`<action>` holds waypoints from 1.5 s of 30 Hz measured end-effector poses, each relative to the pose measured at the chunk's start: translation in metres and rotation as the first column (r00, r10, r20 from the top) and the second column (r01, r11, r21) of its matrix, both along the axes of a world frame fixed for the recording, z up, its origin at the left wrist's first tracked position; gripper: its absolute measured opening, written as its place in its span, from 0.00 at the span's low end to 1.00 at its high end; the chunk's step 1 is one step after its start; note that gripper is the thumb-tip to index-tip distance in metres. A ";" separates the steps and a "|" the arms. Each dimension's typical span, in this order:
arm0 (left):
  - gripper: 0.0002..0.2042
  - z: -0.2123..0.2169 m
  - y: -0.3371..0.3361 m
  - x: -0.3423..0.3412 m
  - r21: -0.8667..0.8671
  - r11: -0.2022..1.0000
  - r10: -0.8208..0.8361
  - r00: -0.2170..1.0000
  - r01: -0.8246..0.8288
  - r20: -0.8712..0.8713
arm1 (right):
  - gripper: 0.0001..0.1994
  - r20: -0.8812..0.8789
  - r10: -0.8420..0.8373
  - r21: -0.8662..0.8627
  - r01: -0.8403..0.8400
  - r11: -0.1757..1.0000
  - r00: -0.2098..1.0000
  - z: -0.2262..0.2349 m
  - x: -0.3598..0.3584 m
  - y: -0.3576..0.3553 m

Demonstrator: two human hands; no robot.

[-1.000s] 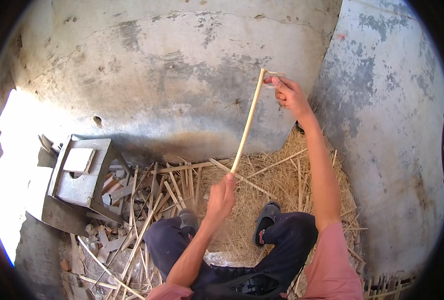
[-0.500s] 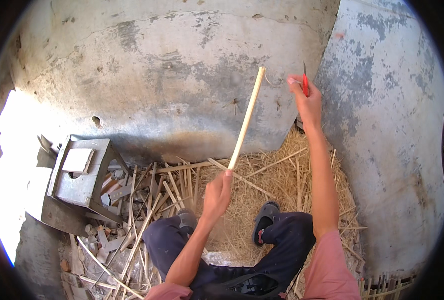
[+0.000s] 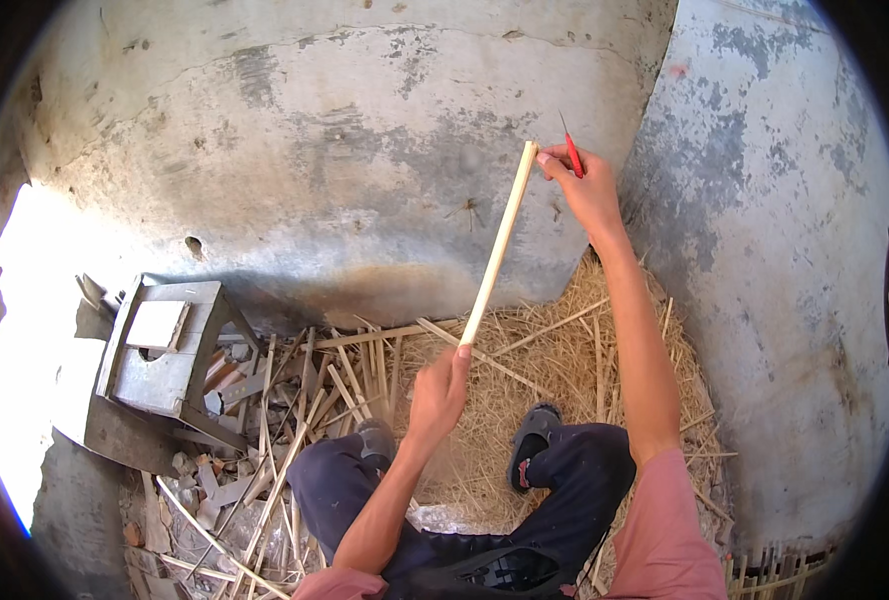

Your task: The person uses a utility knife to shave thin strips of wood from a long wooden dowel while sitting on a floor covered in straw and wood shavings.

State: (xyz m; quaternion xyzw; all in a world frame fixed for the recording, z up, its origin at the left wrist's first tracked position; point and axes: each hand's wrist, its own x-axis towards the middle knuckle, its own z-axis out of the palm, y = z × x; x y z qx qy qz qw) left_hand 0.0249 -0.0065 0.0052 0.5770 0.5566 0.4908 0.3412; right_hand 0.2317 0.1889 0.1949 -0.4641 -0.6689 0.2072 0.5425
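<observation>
A worn, stained wall (image 3: 385,150) fills the far side, and a second, bluish grey wall (image 3: 765,250) with peeling patches stands on the right. Between them and the person, a wide bed of straw (image 3: 565,375) covers the floor, with loose thin strips of wood lying across it. The person's dark trousers (image 3: 590,465) show at the near side, knees bent and apart. On the left stands a grey wooden stool (image 3: 150,382), with broken rubble (image 3: 230,490) on the floor to its right and nearer. A long pale stick (image 3: 498,250) slants up in front of the far wall, its near end lower and to the left. The left hand (image 3: 437,396) is clamped around that near end. The right hand (image 3: 589,190) is at the stick's far end, thumb and fingertips bunched against it. Smallest is a red-handled knife (image 3: 574,157), gripped among the right hand's fingers, its thin blade pointing away from the stick.
</observation>
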 end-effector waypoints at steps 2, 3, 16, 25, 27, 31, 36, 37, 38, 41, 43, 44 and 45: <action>0.25 0.001 -0.001 0.000 0.001 1.000 -0.004 1.000 0.004 -0.003 | 0.12 -0.022 -0.006 0.014 0.006 1.000 1.000 -0.002 0.000 0.003; 0.25 0.003 -0.001 0.000 -0.006 1.000 -0.010 1.000 0.010 -0.003 | 0.11 -0.057 0.018 -0.016 -0.019 1.000 0.998 -0.001 0.002 0.004; 0.26 -0.001 0.001 0.001 -0.022 0.998 -0.051 0.998 0.051 0.034 | 0.17 -0.304 0.015 0.014 -0.011 1.000 0.953 -0.005 0.046 0.017; 0.25 -0.008 0.001 -0.001 0.026 0.998 -0.058 0.994 0.056 0.088 | 0.21 -0.401 0.172 -0.439 -0.354 0.826 0.900 -0.051 0.005 -0.084; 0.24 -0.001 -0.001 0.003 -0.025 0.995 -0.096 0.991 0.098 0.091 | 0.21 -0.392 0.267 -0.424 -0.430 0.797 0.880 -0.077 -0.007 -0.100; 0.22 -0.004 0.000 0.007 0.031 0.979 -0.205 0.976 0.203 0.068 | 0.20 -0.431 0.262 -0.422 -0.450 0.787 0.863 -0.103 -0.017 -0.113; 0.15 0.017 -0.007 0.006 -0.100 0.927 -0.327 0.909 0.361 0.257 | 0.15 -0.645 0.162 -0.336 -0.468 0.817 0.746 -0.108 -0.001 -0.107; 0.16 0.021 -0.009 0.007 -0.115 0.913 -0.336 0.883 0.390 0.329 | 0.15 -0.688 0.173 -0.297 -0.492 0.818 0.704 -0.109 0.006 -0.104; 0.15 0.020 -0.007 0.007 -0.105 0.904 -0.377 0.890 0.414 0.257 | 0.16 -0.728 0.184 -0.257 -0.512 0.820 0.660 -0.111 0.014 -0.100; 0.15 0.008 -0.001 0.001 -0.089 0.873 -0.468 0.874 0.480 0.132 | 0.18 -0.767 0.223 -0.186 -0.541 0.820 0.601 -0.111 0.026 -0.096; 0.15 -0.002 0.001 0.004 -0.094 0.834 -0.522 0.833 0.544 0.186 | 0.19 -0.758 0.218 -0.192 -0.529 0.827 0.615 -0.104 0.031 -0.100; 0.15 -0.006 0.000 0.005 -0.105 0.844 -0.498 0.842 0.526 0.209 | 0.20 -0.733 0.181 -0.233 -0.493 0.839 0.656 -0.100 0.031 -0.102; 0.15 -0.003 -0.001 0.007 -0.116 0.853 -0.476 0.849 0.509 0.229 | 0.21 -0.660 0.144 -0.272 -0.413 0.869 0.738 -0.101 0.033 -0.103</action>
